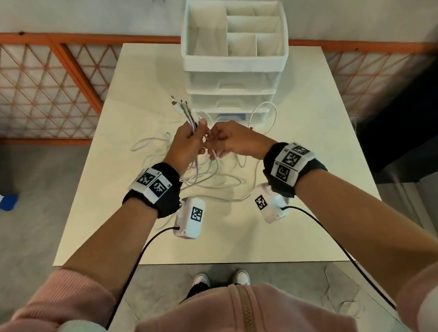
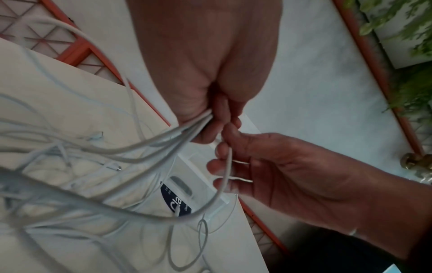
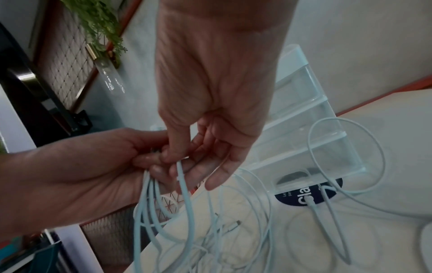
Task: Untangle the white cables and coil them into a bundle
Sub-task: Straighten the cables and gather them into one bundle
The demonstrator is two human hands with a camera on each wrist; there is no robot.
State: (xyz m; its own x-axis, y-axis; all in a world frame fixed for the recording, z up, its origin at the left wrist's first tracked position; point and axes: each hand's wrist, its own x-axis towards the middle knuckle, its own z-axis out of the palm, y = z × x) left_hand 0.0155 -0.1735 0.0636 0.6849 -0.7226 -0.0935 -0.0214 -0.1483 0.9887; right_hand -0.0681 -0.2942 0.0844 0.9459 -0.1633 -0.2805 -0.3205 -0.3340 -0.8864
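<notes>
Several white cables [image 1: 214, 180] lie tangled in loose loops on the pale table [image 1: 307, 155]. Above the tangle, my left hand [image 1: 197, 132] grips a bunch of these cables in its fist, and their connector ends [image 1: 181, 107] stick up past the knuckles. In the left wrist view the gripped strands [image 2: 177, 133] fan down from the left hand [image 2: 210, 118] to the table. My right hand [image 1: 214, 145] touches the left one and pinches a single cable [image 2: 228, 166] between thumb and forefinger. That strand [image 3: 182, 181] hangs from the right hand [image 3: 177, 160] into the tangle.
A white drawer organiser [image 1: 234, 53] with open top compartments stands just behind the hands, a blue label [image 3: 306, 195] on its lowest drawer. One cable loop [image 3: 346, 157] rests against it. An orange lattice fence [image 1: 22, 79] runs behind the table. The table's near edge [image 1: 196, 262] is by my feet.
</notes>
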